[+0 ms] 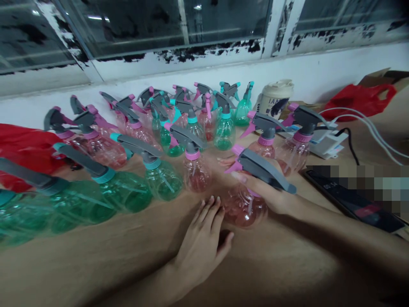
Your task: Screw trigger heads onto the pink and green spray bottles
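My right hand is closed round the neck of a pink spray bottle with a grey and pink trigger head. The bottle's base is on or just above the table; I cannot tell which. Beside it, my left hand lies flat on the tabletop, fingers stretched out and holding nothing. Just beyond those fingertips stands another pink spray bottle. A row of green spray bottles runs off to the left. Two more pink bottles stand behind my right hand.
Several pink and green spray bottles crowd the back by the wall. A paper cup, a white power strip with cables and a phone are to the right. Red plastic bags sit at left and far right.
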`<state>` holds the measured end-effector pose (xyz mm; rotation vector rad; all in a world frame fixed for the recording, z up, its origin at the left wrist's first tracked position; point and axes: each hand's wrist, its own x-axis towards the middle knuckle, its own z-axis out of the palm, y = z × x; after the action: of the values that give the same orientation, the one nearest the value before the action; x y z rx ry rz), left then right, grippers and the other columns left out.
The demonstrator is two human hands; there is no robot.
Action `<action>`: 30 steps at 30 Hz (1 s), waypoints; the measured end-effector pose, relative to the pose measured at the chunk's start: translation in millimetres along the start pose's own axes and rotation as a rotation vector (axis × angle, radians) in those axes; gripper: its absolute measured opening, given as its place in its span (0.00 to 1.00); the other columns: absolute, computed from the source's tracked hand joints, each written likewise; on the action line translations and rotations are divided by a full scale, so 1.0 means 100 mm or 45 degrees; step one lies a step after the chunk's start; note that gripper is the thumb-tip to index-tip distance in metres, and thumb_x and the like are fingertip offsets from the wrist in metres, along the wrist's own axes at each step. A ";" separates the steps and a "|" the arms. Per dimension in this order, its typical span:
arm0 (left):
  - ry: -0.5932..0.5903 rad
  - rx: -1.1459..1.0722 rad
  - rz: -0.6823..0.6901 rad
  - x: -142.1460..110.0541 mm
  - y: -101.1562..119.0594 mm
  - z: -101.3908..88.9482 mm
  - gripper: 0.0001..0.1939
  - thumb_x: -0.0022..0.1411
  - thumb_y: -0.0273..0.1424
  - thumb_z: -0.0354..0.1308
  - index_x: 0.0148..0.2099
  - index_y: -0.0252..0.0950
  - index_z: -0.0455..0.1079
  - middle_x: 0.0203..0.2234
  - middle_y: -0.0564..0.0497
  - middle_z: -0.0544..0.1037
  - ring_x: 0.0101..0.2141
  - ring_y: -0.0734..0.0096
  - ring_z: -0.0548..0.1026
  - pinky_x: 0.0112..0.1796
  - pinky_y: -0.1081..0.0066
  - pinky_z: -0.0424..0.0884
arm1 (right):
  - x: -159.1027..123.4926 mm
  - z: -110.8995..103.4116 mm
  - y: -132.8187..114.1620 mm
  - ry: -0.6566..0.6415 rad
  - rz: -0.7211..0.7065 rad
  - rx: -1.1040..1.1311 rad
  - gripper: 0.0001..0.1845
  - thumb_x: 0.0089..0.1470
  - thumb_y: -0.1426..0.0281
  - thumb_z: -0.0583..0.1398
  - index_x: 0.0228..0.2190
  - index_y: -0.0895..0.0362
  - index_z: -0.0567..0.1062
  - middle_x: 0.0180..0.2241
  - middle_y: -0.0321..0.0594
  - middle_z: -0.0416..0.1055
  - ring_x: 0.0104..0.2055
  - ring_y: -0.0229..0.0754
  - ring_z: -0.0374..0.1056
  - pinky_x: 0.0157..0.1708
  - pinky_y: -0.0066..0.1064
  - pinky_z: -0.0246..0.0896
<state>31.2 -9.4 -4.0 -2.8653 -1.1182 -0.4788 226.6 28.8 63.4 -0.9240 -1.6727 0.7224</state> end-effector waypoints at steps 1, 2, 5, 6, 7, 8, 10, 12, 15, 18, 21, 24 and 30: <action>0.002 0.000 0.001 0.00 0.00 0.00 0.23 0.62 0.33 0.52 0.56 0.24 0.58 0.56 0.34 0.63 0.58 0.51 0.58 0.54 0.50 0.60 | 0.00 0.00 0.00 0.000 0.012 -0.004 0.07 0.54 0.63 0.58 0.32 0.53 0.73 0.28 0.35 0.68 0.32 0.39 0.66 0.38 0.35 0.63; 0.004 -0.002 0.002 0.01 0.00 0.00 0.23 0.62 0.33 0.52 0.56 0.25 0.59 0.56 0.34 0.63 0.58 0.51 0.58 0.54 0.50 0.60 | -0.01 0.00 0.00 0.006 0.030 -0.011 0.07 0.54 0.63 0.58 0.32 0.53 0.73 0.28 0.35 0.69 0.31 0.39 0.67 0.38 0.35 0.64; 0.010 -0.016 0.006 0.01 0.00 -0.01 0.22 0.63 0.34 0.51 0.56 0.25 0.59 0.56 0.34 0.63 0.58 0.52 0.57 0.54 0.50 0.60 | -0.01 0.01 -0.01 0.010 0.069 -0.019 0.08 0.55 0.63 0.58 0.33 0.53 0.73 0.29 0.35 0.72 0.32 0.40 0.69 0.37 0.35 0.65; 0.009 -0.019 0.003 0.02 0.00 -0.02 0.22 0.63 0.34 0.51 0.56 0.26 0.59 0.56 0.35 0.63 0.58 0.52 0.57 0.54 0.50 0.59 | 0.00 0.01 -0.01 0.005 0.067 -0.013 0.08 0.55 0.63 0.58 0.34 0.53 0.73 0.31 0.36 0.73 0.34 0.41 0.70 0.38 0.35 0.65; 0.006 -0.019 0.003 0.02 0.01 -0.02 0.22 0.63 0.34 0.51 0.56 0.26 0.59 0.56 0.35 0.63 0.58 0.52 0.58 0.54 0.50 0.59 | 0.01 0.01 -0.02 -0.001 0.060 -0.004 0.08 0.55 0.63 0.58 0.35 0.53 0.73 0.33 0.37 0.74 0.37 0.42 0.70 0.40 0.35 0.65; 0.000 -0.017 0.001 0.02 0.01 -0.02 0.22 0.63 0.33 0.51 0.56 0.26 0.59 0.57 0.35 0.63 0.58 0.52 0.58 0.55 0.50 0.59 | 0.02 0.01 -0.02 -0.004 0.050 0.004 0.08 0.55 0.63 0.58 0.36 0.53 0.73 0.35 0.37 0.74 0.39 0.42 0.70 0.41 0.36 0.65; -0.011 -0.006 -0.004 0.01 0.01 -0.03 0.23 0.62 0.33 0.52 0.56 0.25 0.59 0.57 0.35 0.63 0.58 0.52 0.59 0.55 0.50 0.58 | 0.03 0.01 -0.03 -0.015 0.038 0.009 0.09 0.56 0.63 0.57 0.36 0.54 0.73 0.36 0.38 0.74 0.41 0.43 0.70 0.43 0.36 0.64; -0.017 0.003 -0.006 0.02 0.01 -0.03 0.23 0.62 0.33 0.52 0.56 0.25 0.59 0.57 0.35 0.63 0.58 0.52 0.59 0.55 0.50 0.58 | 0.04 0.01 -0.03 -0.024 0.035 -0.011 0.09 0.56 0.64 0.57 0.35 0.55 0.72 0.34 0.38 0.73 0.39 0.42 0.70 0.42 0.36 0.64; -0.017 0.001 -0.009 0.02 0.01 -0.04 0.23 0.62 0.33 0.53 0.56 0.25 0.59 0.56 0.35 0.63 0.58 0.52 0.59 0.55 0.50 0.58 | 0.03 0.00 -0.02 -0.037 0.036 -0.068 0.07 0.56 0.65 0.57 0.33 0.55 0.72 0.31 0.37 0.72 0.36 0.40 0.69 0.39 0.35 0.64; -0.020 -0.007 -0.013 0.03 0.01 -0.04 0.23 0.61 0.33 0.53 0.56 0.26 0.60 0.56 0.35 0.64 0.58 0.53 0.59 0.55 0.50 0.57 | 0.01 -0.01 -0.01 0.002 0.046 -0.121 0.07 0.55 0.65 0.58 0.32 0.55 0.73 0.31 0.37 0.71 0.34 0.40 0.68 0.36 0.33 0.65; -0.026 -0.013 -0.015 0.03 0.01 -0.03 0.23 0.62 0.33 0.53 0.56 0.27 0.59 0.57 0.36 0.63 0.58 0.53 0.59 0.55 0.50 0.57 | 0.01 -0.02 0.00 0.019 0.073 -0.145 0.07 0.55 0.65 0.58 0.32 0.54 0.73 0.30 0.37 0.72 0.34 0.40 0.69 0.35 0.33 0.66; -0.021 -0.009 -0.017 0.02 0.02 -0.03 0.23 0.61 0.33 0.53 0.56 0.27 0.60 0.57 0.36 0.63 0.58 0.52 0.59 0.55 0.50 0.57 | 0.01 -0.02 0.01 0.002 0.087 -0.154 0.08 0.55 0.64 0.58 0.30 0.54 0.73 0.28 0.36 0.71 0.31 0.39 0.68 0.32 0.32 0.65; -0.020 -0.023 -0.014 0.02 0.01 -0.04 0.22 0.61 0.32 0.53 0.55 0.26 0.61 0.57 0.36 0.63 0.58 0.52 0.59 0.55 0.50 0.57 | 0.02 -0.04 0.00 -0.012 0.112 -0.115 0.12 0.54 0.60 0.58 0.27 0.55 0.71 0.29 0.36 0.71 0.31 0.39 0.68 0.32 0.32 0.65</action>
<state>32.1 -9.8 0.3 -2.8846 -1.1390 -0.4703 229.8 30.2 65.2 -1.0647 -1.6929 0.7155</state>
